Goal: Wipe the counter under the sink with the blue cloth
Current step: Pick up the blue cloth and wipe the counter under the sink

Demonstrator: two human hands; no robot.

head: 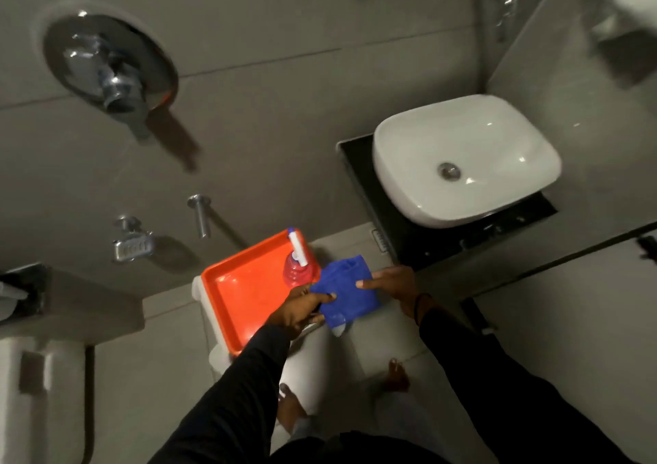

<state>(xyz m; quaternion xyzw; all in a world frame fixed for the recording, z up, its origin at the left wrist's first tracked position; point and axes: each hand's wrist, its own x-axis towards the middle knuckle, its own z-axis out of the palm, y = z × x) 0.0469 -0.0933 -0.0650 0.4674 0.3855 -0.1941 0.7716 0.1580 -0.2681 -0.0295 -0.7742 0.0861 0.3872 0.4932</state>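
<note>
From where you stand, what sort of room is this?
Most likely a bathroom. A white ceramic basin sits on a black counter, chrome shower fittings and a metal soap dish hang on the grey tiled wall, and a white toilet shows at the left edge.

No words, numbers or signs are showing clearly enough to read. The red spray bottle (298,268) sitting in the orange tray (245,286) is showing no label that can be made out. The picture is looking dark and blurry, so any small print is staying too fuzzy to tell.
</note>
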